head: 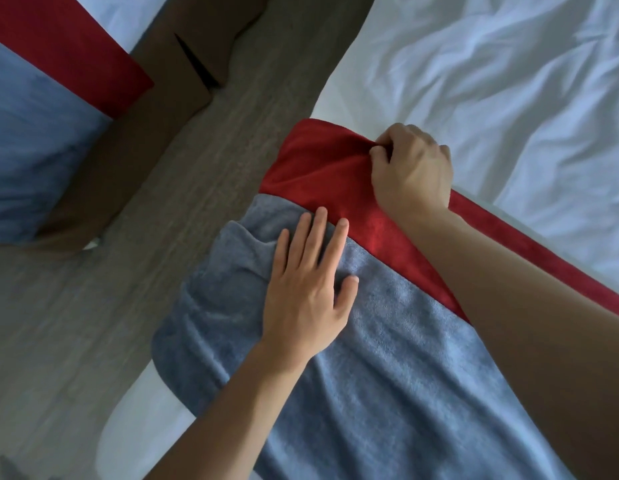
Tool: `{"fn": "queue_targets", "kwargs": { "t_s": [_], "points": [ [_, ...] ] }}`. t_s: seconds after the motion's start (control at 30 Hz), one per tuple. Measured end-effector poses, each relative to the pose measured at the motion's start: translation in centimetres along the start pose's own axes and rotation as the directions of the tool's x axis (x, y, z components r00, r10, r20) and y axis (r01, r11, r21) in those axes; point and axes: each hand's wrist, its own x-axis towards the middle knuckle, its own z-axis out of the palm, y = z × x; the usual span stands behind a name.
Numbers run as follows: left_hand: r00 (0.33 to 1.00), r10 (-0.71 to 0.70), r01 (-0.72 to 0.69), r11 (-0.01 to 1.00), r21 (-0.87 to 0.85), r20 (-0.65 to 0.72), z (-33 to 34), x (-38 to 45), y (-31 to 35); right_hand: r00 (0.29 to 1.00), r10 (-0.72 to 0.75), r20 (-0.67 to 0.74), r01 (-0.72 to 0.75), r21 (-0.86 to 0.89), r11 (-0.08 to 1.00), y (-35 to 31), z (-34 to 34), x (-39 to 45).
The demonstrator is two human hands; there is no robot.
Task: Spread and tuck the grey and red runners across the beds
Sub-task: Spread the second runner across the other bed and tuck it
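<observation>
A runner with a grey middle [398, 358] and a red border [315, 168] lies across the near bed's white sheet [508, 81], its end draped over the bed's left side. My left hand [311, 285] rests flat on the grey part, fingers apart, next to the seam with the red. My right hand [412, 171] pinches the red border's far edge at the top of the bed's side. A second bed at the upper left carries another grey and red runner [69, 64].
A strip of dark wood-look floor [110, 306] runs between the two beds. The left bed's brown base [145, 133] stands beside it. The white sheet on the near bed is wrinkled toward the upper right.
</observation>
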Motion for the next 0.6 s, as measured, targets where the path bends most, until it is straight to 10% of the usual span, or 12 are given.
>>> {"fn": "queue_targets", "kwargs": {
  "t_s": [0.33,0.47,0.6],
  "points": [
    [0.926,-0.374,0.375,0.927,0.018,-0.040,-0.4,0.0,-3.4,0.951,-0.293,-0.100,0.293,-0.013,0.956,-2.3,-0.5,-3.2],
    [0.986,-0.156,0.159,0.986,0.052,-0.067,-0.1,-0.9,-2.5,0.819,-0.553,0.156,0.549,0.073,0.833,-4.3,2.3,-9.2],
    [0.924,-0.377,0.377,0.926,-0.012,-0.059,-0.1,-2.8,-6.0,0.830,-0.446,0.335,0.507,-0.119,0.854,-0.4,2.5,-8.2]
  ]
}}
